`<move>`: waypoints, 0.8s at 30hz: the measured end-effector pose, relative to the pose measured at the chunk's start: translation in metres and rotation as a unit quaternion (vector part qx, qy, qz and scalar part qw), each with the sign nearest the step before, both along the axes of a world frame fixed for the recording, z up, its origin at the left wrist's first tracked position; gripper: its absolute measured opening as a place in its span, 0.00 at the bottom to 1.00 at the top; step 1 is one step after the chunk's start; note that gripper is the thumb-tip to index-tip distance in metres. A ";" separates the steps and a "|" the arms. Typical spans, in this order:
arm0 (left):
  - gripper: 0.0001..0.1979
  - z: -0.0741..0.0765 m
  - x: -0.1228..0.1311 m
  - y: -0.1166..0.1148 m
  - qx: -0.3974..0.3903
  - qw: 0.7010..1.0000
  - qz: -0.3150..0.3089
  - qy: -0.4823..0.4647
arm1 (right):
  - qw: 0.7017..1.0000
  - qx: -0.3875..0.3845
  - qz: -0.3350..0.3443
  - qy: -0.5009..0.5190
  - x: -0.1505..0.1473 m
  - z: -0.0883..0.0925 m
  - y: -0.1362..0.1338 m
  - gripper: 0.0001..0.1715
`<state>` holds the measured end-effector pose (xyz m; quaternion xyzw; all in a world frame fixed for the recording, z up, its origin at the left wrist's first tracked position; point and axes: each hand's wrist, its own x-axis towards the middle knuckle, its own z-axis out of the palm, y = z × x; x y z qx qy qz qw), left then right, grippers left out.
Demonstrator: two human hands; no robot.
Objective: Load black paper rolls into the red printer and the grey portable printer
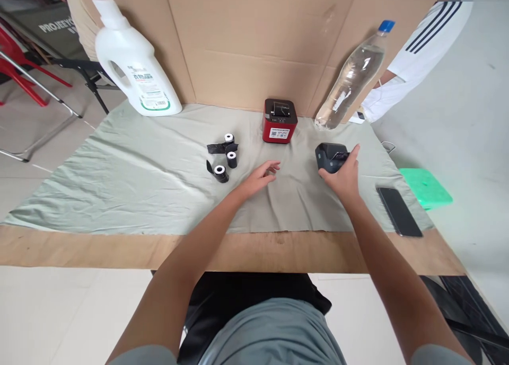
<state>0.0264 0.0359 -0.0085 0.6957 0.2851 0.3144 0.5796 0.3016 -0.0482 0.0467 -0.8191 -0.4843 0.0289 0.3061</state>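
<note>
My right hand (345,175) grips a small black printer (328,155) on the right of the cloth, thumb on its near side and fingers on its right side; part of it is hidden by the hand. My left hand (260,178) hovers over or rests on the cloth near the middle, fingers apart and slightly bent, holding nothing. Farther back stands a red printer (280,122) with a black top and a white label. Left of my left hand are three small rolls, the nearest roll (221,174) white at the end with a black outside; loose black strips lie beside them.
A white detergent bottle (137,68) stands at the back left, a clear bottle (353,76) with a blue cap at the back right. Cardboard (254,42) rises behind the table. A phone (399,211) lies near the right edge, beyond which is a green stool (426,187). Other people's sleeves show behind.
</note>
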 end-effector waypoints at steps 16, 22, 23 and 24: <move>0.30 0.008 0.009 0.066 0.013 0.967 0.234 -0.094 | 0.967 0.140 0.207 -0.050 0.001 -0.005 0.040 0.54; 0.36 0.031 0.051 0.126 -0.047 0.965 0.230 -0.120 | 0.945 0.127 0.181 0.242 -0.040 -0.020 0.147 0.71; 0.36 0.033 0.057 0.130 -0.053 0.967 0.218 -0.121 | 0.937 0.115 0.180 0.277 -0.043 -0.023 0.161 0.72; 0.36 0.035 0.061 0.132 -0.052 0.970 0.204 -0.119 | 0.926 0.111 0.197 0.302 -0.046 -0.025 0.173 0.71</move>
